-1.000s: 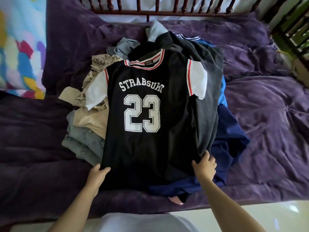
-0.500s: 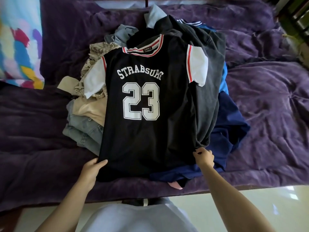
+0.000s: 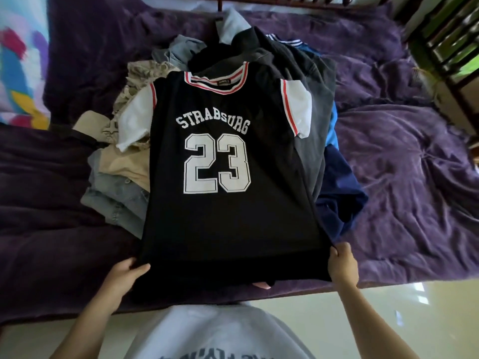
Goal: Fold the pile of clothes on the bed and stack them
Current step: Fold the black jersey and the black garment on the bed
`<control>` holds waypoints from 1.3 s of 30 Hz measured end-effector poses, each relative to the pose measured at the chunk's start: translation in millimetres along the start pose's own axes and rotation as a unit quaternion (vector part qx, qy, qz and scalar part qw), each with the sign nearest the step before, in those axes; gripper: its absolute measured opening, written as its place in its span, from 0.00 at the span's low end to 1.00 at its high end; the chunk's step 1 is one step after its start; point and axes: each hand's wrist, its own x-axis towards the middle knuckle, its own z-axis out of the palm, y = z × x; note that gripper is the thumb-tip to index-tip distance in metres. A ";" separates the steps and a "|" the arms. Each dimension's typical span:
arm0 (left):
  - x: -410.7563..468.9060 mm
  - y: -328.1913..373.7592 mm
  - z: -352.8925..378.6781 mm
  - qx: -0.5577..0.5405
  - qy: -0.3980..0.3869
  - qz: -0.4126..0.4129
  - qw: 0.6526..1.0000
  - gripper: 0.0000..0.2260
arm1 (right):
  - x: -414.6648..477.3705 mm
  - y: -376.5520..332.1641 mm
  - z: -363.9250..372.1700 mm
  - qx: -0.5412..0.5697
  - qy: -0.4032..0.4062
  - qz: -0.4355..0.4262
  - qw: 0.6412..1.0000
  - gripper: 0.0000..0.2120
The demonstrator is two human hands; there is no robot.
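A black jersey with white sleeves, red trim and "STRABSURG 23" on its front lies spread face up over the pile of clothes on the bed. My left hand grips its lower left hem corner, thumb on top. At the lower right hem corner my right hand pinches the cloth. The hem is drawn toward me over the bed's near edge. Under the jersey lie a dark grey garment, navy cloth, beige and denim pieces.
A purple quilt covers the bed. A colourful pillow sits at the far left. A wooden headboard rail runs along the back, wooden furniture stands at the right, and glossy floor lies below the bed edge.
Both hands have pulled the jersey's hem toward me, stretching it flat and covering the navy cloth at the front. The view has shifted closer.
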 end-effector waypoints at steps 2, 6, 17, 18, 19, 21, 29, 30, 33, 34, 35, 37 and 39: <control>3.7 -4.8 5.8 0.100 0.019 0.003 0.995 0.08 | 3.5 3.9 8.2 -0.089 -0.054 -0.004 0.995 0.11; 15.1 11.7 13.0 0.207 0.016 0.007 0.978 0.17 | 14.3 -22.3 14.4 -0.128 -0.091 -0.012 0.987 0.18; 35.6 150.5 39.8 0.272 0.084 0.151 0.947 0.25 | 69.3 -172.6 -8.6 0.089 -0.094 -0.118 0.985 0.05; 34.7 163.2 46.2 0.267 0.082 0.158 0.947 0.24 | 76.1 -184.5 -9.9 0.113 -0.101 -0.112 0.982 0.04; 37.2 173.6 51.8 0.260 0.076 0.167 0.948 0.24 | 84.0 -195.5 -10.4 0.139 -0.111 -0.098 0.979 0.05; 41.5 193.2 63.6 0.242 0.056 0.184 0.951 0.23 | 98.1 -219.4 -12.7 0.195 -0.127 -0.069 0.970 0.08; 69.9 235.8 84.0 0.208 0.054 0.219 0.952 0.19 | 158.3 -274.0 -8.3 0.441 -0.171 0.103 0.875 0.16; 74.9 238.3 84.9 0.204 0.054 0.217 0.953 0.19 | 163.5 -277.4 -8.3 0.463 -0.192 0.120 0.857 0.12; 89.2 245.2 88.2 0.183 0.054 0.207 0.959 0.17 | 186.9 -279.1 -6.3 0.500 -0.234 0.161 0.818 0.13; 92.9 246.7 89.7 0.176 0.054 0.205 0.961 0.16 | 197.8 -276.4 -6.6 0.514 -0.239 0.157 0.809 0.15; 95.3 248.3 91.5 0.170 0.053 0.202 0.963 0.16 | 202.1 -274.1 -12.6 0.534 -0.233 0.151 0.798 0.15; 98.6 251.0 95.0 0.157 0.050 0.205 0.965 0.15 | 196.8 -275.5 -33.6 0.603 -0.159 0.133 0.770 0.08; 98.8 252.6 96.6 0.148 0.050 0.213 0.965 0.14 | 194.7 -270.2 -45.8 0.647 -0.062 0.086 0.755 0.10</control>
